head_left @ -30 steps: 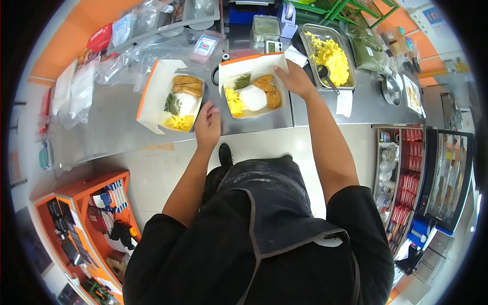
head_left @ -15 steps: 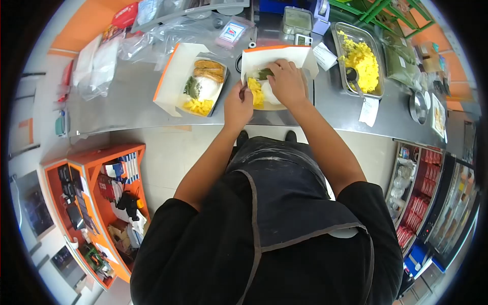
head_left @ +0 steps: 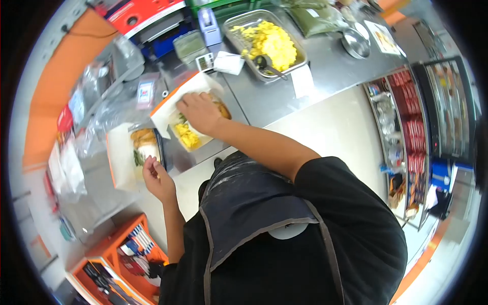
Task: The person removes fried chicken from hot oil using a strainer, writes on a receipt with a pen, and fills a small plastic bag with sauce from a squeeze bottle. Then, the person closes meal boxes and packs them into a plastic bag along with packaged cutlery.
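My right hand (head_left: 201, 113) reaches over a paper meal box (head_left: 161, 111), fingers stretched out and hiding part of its inside. Yellow scrambled egg (head_left: 187, 137) shows at the box's near end, and a browned fried piece (head_left: 222, 109) at the far right side. To the left stands a second open meal box (head_left: 118, 155) with fried pieces (head_left: 144, 137), white rice (head_left: 149, 150) and green leaves (head_left: 138, 157). My left hand (head_left: 160, 179) is at this box's near corner, fingers loosely bent and nothing visible in them. It covers that corner's contents.
A metal tray (head_left: 301, 62) of scrambled egg with a black spoon (head_left: 263, 63) stands at the back. Beside it are a white timer (head_left: 205, 62), a lidded container (head_left: 190, 47) and a metal bowl (head_left: 356, 43). Clear plastic bags (head_left: 94, 119) lie at the left.
The view has turned, shifting the counter. My left hand has let go of the right box and moved to the left one. My right hand stays over the right box, where a fried piece now shows.
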Demonstrator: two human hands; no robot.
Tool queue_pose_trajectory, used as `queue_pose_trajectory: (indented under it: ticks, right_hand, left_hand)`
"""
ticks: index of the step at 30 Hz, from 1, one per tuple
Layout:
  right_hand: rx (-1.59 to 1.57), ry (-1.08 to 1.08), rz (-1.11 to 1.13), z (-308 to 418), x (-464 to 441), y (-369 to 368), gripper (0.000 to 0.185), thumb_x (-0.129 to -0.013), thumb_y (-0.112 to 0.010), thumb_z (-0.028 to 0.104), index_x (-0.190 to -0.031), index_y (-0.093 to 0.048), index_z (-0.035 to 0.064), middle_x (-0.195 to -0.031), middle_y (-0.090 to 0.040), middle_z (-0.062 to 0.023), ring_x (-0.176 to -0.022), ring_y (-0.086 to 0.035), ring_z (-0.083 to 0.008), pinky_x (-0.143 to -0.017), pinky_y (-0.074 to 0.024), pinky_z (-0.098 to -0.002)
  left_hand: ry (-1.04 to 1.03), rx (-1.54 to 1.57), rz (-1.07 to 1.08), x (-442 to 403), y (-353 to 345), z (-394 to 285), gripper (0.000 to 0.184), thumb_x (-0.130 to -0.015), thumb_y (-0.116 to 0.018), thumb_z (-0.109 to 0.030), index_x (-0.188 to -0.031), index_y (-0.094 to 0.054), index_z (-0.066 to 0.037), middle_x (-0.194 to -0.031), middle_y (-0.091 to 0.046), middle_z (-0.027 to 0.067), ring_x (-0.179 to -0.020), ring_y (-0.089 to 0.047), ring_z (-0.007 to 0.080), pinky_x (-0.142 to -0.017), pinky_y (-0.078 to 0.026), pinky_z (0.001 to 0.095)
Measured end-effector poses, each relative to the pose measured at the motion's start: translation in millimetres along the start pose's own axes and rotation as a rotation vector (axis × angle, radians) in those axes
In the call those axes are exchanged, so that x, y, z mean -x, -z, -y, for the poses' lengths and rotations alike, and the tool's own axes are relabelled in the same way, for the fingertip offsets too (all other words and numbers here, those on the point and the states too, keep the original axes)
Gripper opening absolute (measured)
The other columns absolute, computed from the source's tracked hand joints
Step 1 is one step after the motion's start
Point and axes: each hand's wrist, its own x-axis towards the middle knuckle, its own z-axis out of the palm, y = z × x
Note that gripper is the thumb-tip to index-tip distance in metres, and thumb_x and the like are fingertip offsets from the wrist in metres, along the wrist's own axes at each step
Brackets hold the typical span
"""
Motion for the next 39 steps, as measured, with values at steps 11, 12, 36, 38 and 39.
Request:
queue_pose_trajectory:
  ticks: [11, 12, 36, 38, 39]
  right_hand:
    - [-0.356, 0.107, 0.273, -26, 33, 45, 0.025, -0.08, -0.06, 0.01, -0.104, -0.066, 0.0126, -0.102, -0.063, -0.0089, -0.103, -0.061, -0.0268, -0.087, -0.0464, -0.0431]
    - [-0.413, 0.118, 0.31, -35, 54, 54, 0.03, -0.079, -0.06, 0.006, -0.108, -0.066, 0.0126, -0.103, -0.063, -0.0088, -0.104, -0.061, -0.0279, -0.089, -0.0475, -0.0437]
    - [-0.576, -0.251, 0.328, -151, 61, 172, 0.021, -0.089, -0.063, 0.008, -0.11, -0.061, 0.0035, -0.101, -0.059, -0.0139, -0.077, -0.063, -0.026, -0.067, -0.0508, -0.0337]
    - [-0.677, -0.16, 0.128, -130, -2, 166, 0.015, -0.089, -0.064, 0.007, -0.103, -0.063, 0.002, -0.089, -0.06, -0.0116, -0.07, -0.06, -0.0223, -0.063, -0.0472, -0.0301]
    - [-0.745, -0.129, 0.038, -117, -39, 155, 0.012, -0.089, -0.064, 0.006, -0.101, -0.064, 0.0013, -0.084, -0.059, -0.0106, -0.069, -0.059, -0.0208, -0.062, -0.0455, -0.0293]
  left_hand:
    - [0.048, -0.241, 0.458, 39, 1, -7, 0.019, -0.099, -0.055, -0.017, -0.095, -0.065, -0.001, -0.085, -0.067, 0.0103, -0.074, -0.064, 0.0155, -0.069, -0.051, 0.0287]
    - [0.033, -0.229, 0.485, 48, 2, -9, 0.02, -0.1, -0.052, -0.015, -0.093, -0.065, -0.002, -0.085, -0.067, 0.0119, -0.075, -0.065, 0.0174, -0.069, -0.051, 0.029]
    - [0.451, -0.455, 0.882, 104, 93, -13, 0.021, -0.09, -0.056, -0.014, -0.105, -0.068, -0.004, -0.094, -0.071, 0.0132, -0.091, -0.068, 0.0263, -0.082, -0.052, 0.0352]
    - [0.642, -0.393, 0.701, 22, 79, -118, 0.018, -0.092, -0.055, -0.01, -0.102, -0.069, -0.005, -0.088, -0.07, 0.0109, -0.083, -0.067, 0.0236, -0.077, -0.052, 0.0322]
    - [0.498, -0.446, 0.641, -11, 79, -136, 0.017, -0.092, -0.055, -0.01, -0.102, -0.069, -0.004, -0.086, -0.07, 0.0101, -0.08, -0.067, 0.0231, -0.075, -0.051, 0.0312]
